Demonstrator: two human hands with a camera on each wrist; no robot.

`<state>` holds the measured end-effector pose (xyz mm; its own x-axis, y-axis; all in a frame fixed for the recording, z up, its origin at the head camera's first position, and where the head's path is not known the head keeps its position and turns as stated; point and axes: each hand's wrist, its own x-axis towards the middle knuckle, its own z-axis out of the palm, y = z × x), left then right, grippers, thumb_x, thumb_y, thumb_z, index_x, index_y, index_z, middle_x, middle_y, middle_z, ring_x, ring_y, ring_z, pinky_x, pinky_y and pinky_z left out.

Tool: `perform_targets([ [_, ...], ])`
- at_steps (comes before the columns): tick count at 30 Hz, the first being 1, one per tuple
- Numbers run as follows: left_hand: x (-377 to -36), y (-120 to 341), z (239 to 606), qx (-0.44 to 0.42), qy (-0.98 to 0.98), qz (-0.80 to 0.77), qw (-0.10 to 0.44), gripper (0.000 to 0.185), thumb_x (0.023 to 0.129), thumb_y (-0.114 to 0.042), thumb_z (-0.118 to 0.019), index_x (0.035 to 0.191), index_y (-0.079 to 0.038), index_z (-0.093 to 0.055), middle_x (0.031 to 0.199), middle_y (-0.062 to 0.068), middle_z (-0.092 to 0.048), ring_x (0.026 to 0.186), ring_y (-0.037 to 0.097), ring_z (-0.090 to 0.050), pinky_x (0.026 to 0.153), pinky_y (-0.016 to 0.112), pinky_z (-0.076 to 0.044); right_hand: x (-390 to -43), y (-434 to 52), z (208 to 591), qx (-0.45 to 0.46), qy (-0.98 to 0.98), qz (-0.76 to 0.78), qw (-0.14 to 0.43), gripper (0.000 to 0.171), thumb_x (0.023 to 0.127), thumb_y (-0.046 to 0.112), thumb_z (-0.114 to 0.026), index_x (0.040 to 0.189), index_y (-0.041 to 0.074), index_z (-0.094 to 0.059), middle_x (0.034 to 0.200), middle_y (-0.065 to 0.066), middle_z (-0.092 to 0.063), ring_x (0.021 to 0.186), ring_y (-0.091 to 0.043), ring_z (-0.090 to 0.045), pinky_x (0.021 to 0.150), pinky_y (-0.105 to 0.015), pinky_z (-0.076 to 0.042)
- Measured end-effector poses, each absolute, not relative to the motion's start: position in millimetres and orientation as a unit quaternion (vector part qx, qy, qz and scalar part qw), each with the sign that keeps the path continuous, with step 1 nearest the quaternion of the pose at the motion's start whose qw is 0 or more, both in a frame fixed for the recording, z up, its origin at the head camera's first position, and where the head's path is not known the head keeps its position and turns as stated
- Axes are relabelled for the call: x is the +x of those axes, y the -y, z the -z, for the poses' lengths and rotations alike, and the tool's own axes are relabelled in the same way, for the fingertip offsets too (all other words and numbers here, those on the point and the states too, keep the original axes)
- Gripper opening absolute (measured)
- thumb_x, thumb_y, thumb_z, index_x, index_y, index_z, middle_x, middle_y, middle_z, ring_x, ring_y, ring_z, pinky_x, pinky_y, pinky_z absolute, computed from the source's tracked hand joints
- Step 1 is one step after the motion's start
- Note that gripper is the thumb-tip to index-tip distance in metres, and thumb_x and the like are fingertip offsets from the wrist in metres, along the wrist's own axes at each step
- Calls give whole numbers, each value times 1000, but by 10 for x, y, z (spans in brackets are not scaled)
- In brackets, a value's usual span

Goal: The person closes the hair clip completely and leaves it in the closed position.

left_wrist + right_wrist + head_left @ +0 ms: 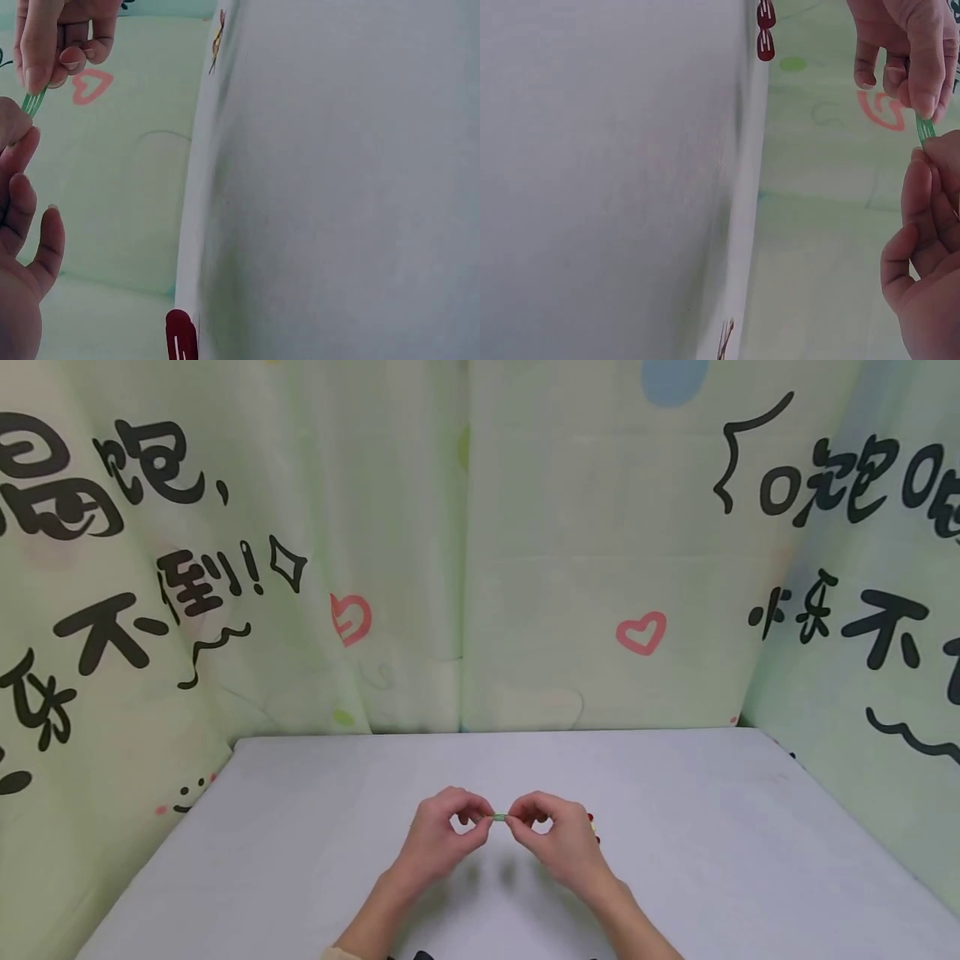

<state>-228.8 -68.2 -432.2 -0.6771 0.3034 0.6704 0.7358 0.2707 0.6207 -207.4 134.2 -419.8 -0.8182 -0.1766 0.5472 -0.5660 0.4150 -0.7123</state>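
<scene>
A small green snap hair clip (pixel 499 817) is pinched at both ends, between the fingertips of my left hand (pixel 445 828) and my right hand (pixel 558 833). Both hands hold it above the white table. Pale slots show along the clip's body in the left wrist view, where its ends are covered by the fingers. In the right wrist view the same green clip (pixel 925 129) runs from the left hand's thumb down to the right hand's fingertips. The remaining fingers of each hand are bent loosely.
Two red hair clips (pixel 766 30) lie on the white table (pixel 315 777), end to end in the right wrist view. A thin reddish-yellow item (pixel 217 41) lies beyond my right hand, which partly hides it in the head view. Printed curtains (pixel 540 610) surround the table.
</scene>
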Motion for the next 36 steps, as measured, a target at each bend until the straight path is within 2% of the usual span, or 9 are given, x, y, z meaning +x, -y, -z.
perform_targets([
  [4, -2287, 705, 4301, -333, 767, 510, 200, 18, 82, 7, -75, 89, -9, -74, 83, -6, -70, 77, 26, -63, 70, 32, -54, -2075, -1338, 4193, 229, 816, -493, 197, 22, 83, -2, -79, 86, 19, -72, 76, 18, -64, 72, -8, -59, 74, -33, -52],
  [10, -2294, 711, 4317, -318, 775, 514, 185, 17, 84, 5, -76, 91, -10, -75, 84, -6, -71, 78, 20, -63, 73, 35, -54, -2069, -1354, 4192, 257, 805, -499, 193, 19, 85, 2, -80, 91, 18, -72, 79, 15, -66, 73, -8, -62, 75, -33, -50],
  [17, -2285, 703, 4326, -299, 778, 526, 167, 14, 86, 2, -75, 93, -10, -76, 84, -5, -71, 78, 15, -63, 74, 34, -52, -2117, -1355, 4255, 317, 794, -458, 243, 29, 78, -9, -81, 93, 14, -71, 81, 12, -66, 73, -7, -62, 71, -34, -53],
  [24, -2270, 706, 4313, -304, 774, 535, 150, 15, 86, 3, -75, 94, -10, -76, 86, -7, -72, 79, 10, -64, 79, 38, -54, -2151, -1364, 4292, 354, 782, -428, 281, 33, 75, -15, -79, 93, 11, -69, 83, 9, -65, 72, -9, -60, 66, -29, -55],
  [31, -2291, 759, 4318, -334, 770, 525, 139, 17, 87, -2, -77, 100, -13, -75, 93, -7, -72, 86, 18, -63, 83, 42, -52, -2146, -1383, 4286, 365, 783, -417, 282, 30, 77, -12, -79, 95, 11, -70, 84, 7, -66, 74, -11, -61, 66, -35, -55],
  [36, -2314, 823, 4358, -356, 768, 514, 138, 18, 86, -4, -79, 103, -9, -74, 96, -6, -72, 90, 26, -63, 83, 43, -51, -2146, -1410, 4313, 354, 793, -421, 262, 28, 78, -8, -80, 96, 11, -72, 87, 4, -68, 78, -13, -62, 68, -38, -55],
])
